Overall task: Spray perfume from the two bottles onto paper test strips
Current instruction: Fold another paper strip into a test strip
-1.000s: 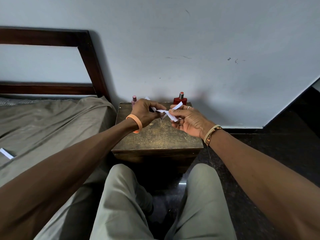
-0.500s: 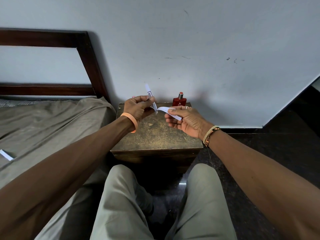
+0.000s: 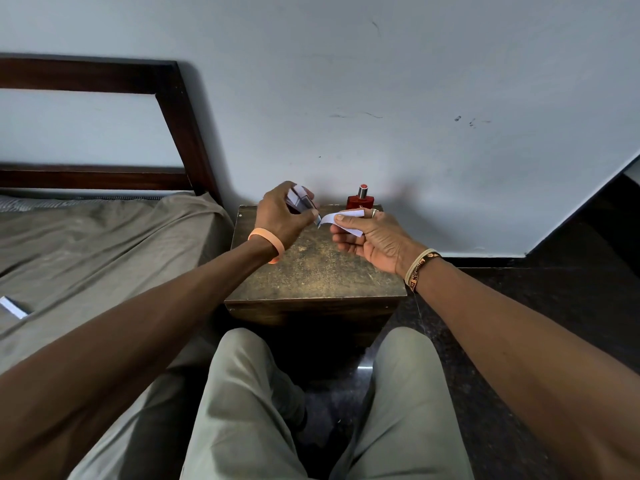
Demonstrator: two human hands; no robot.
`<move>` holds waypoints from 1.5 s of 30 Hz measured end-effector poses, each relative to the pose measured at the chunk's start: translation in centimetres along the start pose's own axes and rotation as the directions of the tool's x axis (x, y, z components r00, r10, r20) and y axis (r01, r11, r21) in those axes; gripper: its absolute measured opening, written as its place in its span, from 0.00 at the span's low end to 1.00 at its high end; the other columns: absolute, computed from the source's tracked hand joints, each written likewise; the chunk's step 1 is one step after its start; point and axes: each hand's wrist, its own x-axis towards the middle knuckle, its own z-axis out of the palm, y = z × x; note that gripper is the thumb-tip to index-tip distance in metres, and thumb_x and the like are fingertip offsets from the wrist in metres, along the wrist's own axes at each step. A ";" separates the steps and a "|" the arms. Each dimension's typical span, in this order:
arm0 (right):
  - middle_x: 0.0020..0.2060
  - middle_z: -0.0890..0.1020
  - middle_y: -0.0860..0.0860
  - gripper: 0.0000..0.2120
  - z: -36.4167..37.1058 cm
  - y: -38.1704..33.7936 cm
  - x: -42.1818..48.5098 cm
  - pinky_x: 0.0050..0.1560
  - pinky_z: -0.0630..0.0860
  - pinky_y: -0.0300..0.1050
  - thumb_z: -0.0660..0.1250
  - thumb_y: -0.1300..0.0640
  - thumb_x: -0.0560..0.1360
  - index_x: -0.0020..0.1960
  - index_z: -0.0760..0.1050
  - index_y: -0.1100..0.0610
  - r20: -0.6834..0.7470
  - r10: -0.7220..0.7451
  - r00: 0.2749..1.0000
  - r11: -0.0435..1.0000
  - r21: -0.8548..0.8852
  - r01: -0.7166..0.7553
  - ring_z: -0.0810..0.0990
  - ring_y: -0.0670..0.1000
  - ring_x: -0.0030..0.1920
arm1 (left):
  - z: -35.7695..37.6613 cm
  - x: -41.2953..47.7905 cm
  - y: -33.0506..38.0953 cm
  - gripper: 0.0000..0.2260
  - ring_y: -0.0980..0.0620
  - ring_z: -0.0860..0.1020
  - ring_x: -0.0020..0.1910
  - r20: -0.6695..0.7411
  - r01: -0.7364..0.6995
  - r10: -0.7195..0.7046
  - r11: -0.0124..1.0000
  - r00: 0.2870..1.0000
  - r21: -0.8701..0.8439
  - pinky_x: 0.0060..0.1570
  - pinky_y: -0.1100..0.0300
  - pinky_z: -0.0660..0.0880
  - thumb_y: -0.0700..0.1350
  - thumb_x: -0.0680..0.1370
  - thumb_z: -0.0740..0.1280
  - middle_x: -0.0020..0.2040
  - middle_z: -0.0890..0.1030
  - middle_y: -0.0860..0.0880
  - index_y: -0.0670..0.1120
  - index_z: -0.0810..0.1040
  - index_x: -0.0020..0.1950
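Grey-blue wall [image 3: 381, 81] fills the upper half of what you see, with the olive-sheeted bed [image 3: 104, 244] and its dark wooden headboard [image 3: 180, 109] on your left. Between your knees and the wall stands a worn wooden side table [image 3: 318, 271]. Both your hands are raised over its far half, close together. Your left hand [image 3: 280, 216] has its fingers curled round a pale bundle [image 3: 298, 199]; it looks like more strips, but blur keeps that uncertain. Your right hand [image 3: 374, 237] pinches a white paper strip [image 3: 341, 218] between thumb and fingers, and the strip's free end reaches your left fingertips. A red perfume bottle [image 3: 360, 203] stands upright at the table's back edge, just behind your right fingers. One loose strip [image 3: 12, 307] lies on the bed, well apart.
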 end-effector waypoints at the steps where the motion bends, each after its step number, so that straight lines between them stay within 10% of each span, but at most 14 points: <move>1: 0.44 0.86 0.59 0.17 0.1 0.0 0.0 0.46 0.81 0.46 0.73 0.62 0.74 0.61 0.77 0.65 -0.006 -0.001 1.000 1.000 -0.005 0.001 0.84 0.52 0.40 | 0.2 0.0 0.2 0.10 0.54 0.82 0.40 0.026 -0.051 0.050 0.997 0.998 0.057 0.43 0.57 0.80 0.40 0.67 0.75 0.40 0.83 0.51 0.47 0.79 0.44; 15: 0.42 0.85 0.56 0.16 -0.1 -0.3 0.0 0.45 0.81 0.46 0.74 0.61 0.72 0.58 0.78 0.65 0.030 0.019 0.999 1.000 0.007 -0.019 0.83 0.52 0.39 | 1.0 -0.9 1.4 0.09 0.53 0.84 0.43 0.208 -0.111 0.107 0.994 0.972 0.007 0.47 0.55 0.81 0.39 0.68 0.75 0.43 0.85 0.49 0.43 0.84 0.47; 45: 0.40 0.85 0.59 0.11 1.4 -0.5 -0.5 0.40 0.80 0.45 0.78 0.65 0.67 0.49 0.82 0.63 -0.156 -0.070 0.985 0.993 -0.104 0.055 0.83 0.53 0.36 | 0.6 -1.5 1.6 0.10 0.45 0.83 0.44 0.335 0.419 -0.279 0.765 0.900 -0.489 0.43 0.53 0.82 0.25 0.70 0.68 0.45 0.83 0.41 0.39 0.80 0.43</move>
